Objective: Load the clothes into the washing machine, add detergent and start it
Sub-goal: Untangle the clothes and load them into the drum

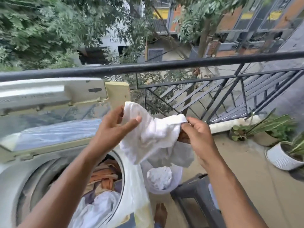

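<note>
The white garment (153, 134) hung at the centre of the frame, held up between both hands above the right edge of the washing machine (19, 175). The left hand (113, 127) gripped its upper left part, fingers behind the cloth and the thumb pressed across the front. The right hand (195, 130) pinched a rolled hem at the garment's upper right corner, fingers curled around the fabric. The lower folds of the garment drooped between the two forearms.

The washing machine filled the lower left of the frame, a top loader with its lid (49, 116) raised and leaning back toward the railing. Inside the drum (105, 176) lay orange and tan clothes, with a purple piece and a pale white one nearer the bottom of the frame. A thin translucent plastic bag (136, 186) hung over the machine's right rim, just below the garment.

Right of the machine, low in the centre of the frame, stood a pale basket (164, 190) holding a crumpled white cloth (159, 177). Just beside it on the right was a dark stool (197, 195), partly hidden by the right forearm. A bare foot (160, 213) showed on the floor beneath the basket.

A black metal railing (164, 65) ran across the middle of the frame, with slanted bars to the right. At the right edge, potted plants stood on the balcony floor, one in a white ribbed pot (279, 157). Trees and buildings filled the upper part of the frame beyond the railing.
</note>
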Action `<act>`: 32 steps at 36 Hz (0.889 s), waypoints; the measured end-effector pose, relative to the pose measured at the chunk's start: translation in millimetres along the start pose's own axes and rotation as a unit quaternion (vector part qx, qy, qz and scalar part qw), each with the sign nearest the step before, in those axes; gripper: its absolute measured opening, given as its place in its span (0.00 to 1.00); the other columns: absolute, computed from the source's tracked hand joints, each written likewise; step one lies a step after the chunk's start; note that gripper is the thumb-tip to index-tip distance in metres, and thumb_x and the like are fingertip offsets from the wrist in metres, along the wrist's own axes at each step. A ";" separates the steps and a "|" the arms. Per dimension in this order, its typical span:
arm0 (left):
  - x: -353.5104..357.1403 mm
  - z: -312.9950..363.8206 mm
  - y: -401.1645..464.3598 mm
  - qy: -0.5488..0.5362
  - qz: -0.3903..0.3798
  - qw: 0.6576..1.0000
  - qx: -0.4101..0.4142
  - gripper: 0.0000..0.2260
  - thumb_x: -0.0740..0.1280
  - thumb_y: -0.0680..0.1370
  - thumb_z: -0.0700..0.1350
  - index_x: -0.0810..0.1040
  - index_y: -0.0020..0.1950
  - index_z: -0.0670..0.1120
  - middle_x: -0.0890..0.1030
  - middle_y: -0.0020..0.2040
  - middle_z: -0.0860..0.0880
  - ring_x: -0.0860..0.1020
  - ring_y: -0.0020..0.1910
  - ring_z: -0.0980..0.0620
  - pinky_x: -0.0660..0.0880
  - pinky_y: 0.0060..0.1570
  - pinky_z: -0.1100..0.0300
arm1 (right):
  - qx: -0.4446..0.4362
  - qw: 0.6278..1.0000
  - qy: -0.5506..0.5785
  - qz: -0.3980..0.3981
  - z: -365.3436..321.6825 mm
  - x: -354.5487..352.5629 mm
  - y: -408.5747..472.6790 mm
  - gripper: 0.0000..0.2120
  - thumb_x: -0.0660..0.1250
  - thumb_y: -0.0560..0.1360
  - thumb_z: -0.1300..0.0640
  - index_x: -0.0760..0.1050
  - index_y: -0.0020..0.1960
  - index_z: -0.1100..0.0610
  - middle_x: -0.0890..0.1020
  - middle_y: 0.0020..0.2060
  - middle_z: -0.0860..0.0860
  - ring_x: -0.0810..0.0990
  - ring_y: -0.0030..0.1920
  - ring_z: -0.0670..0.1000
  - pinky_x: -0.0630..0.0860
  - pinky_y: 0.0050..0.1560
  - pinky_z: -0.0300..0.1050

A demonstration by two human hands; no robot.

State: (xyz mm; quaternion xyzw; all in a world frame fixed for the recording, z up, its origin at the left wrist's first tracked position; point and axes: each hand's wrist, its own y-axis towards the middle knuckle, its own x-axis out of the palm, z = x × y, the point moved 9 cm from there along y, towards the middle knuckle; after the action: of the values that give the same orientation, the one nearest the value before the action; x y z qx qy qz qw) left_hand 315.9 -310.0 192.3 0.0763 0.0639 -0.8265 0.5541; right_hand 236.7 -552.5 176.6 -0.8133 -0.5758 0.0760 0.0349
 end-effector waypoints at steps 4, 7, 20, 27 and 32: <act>11.9 -32.3 -25.0 0.073 -0.042 0.996 -0.037 0.37 0.83 0.65 0.62 0.69 0.69 0.62 0.77 0.65 0.67 0.76 0.65 0.68 0.75 0.63 0.62 | -0.030 0.994 0.104 -0.021 -46.3 19.5 -12.9 0.14 0.61 0.85 0.65 0.84 0.50 0.55 0.87 0.41 0.53 0.84 0.40 0.48 0.82 0.42 0.41; 23.3 -51.1 -42.1 0.123 -0.064 0.989 -0.058 0.48 0.84 0.65 0.59 0.58 0.75 0.62 0.66 0.73 0.67 0.67 0.72 0.66 0.68 0.65 0.65 | -0.024 0.972 0.216 -0.088 -68.5 48.3 -22.2 0.11 0.60 0.85 0.61 0.81 0.56 0.57 0.83 0.46 0.54 0.81 0.44 0.50 0.78 0.43 0.43; -7.7 -71.6 -77.6 -0.284 0.055 0.951 -0.112 0.28 0.72 0.73 0.45 0.76 0.73 0.40 0.87 0.57 0.43 0.86 0.53 0.48 0.82 0.44 0.57 | 0.092 0.844 0.469 -0.241 -83.4 140.7 -56.5 0.27 0.60 0.81 0.51 0.71 0.77 0.62 0.69 0.78 0.61 0.68 0.78 0.63 0.58 0.80 0.65; -77.7 -94.0 -108.8 -0.416 0.118 0.890 -0.142 0.18 0.74 0.66 0.46 0.87 0.54 0.40 0.86 0.42 0.42 0.86 0.36 0.48 0.81 0.31 0.58 | 0.115 0.940 0.301 -0.109 -18.3 142.3 -46.4 0.13 0.61 0.78 0.62 0.77 0.61 0.57 0.83 0.49 0.55 0.81 0.47 0.54 0.79 0.48 0.48; -142.8 -81.1 -130.5 -0.305 0.192 0.932 -0.032 0.22 0.71 0.73 0.45 0.79 0.68 0.49 0.87 0.58 0.49 0.85 0.57 0.50 0.82 0.53 0.55 | 0.040 0.996 0.060 -0.043 8.7 151.9 -59.8 0.25 0.71 0.71 0.59 0.76 0.67 0.47 0.84 0.60 0.52 0.83 0.60 0.55 0.79 0.55 0.49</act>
State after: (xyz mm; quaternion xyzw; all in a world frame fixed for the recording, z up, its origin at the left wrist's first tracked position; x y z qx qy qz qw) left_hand 253.0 -115.8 143.7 -0.1863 -0.0980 -0.6853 0.6972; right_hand 229.0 -389.6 164.0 -0.7886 -0.6039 0.0482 0.1049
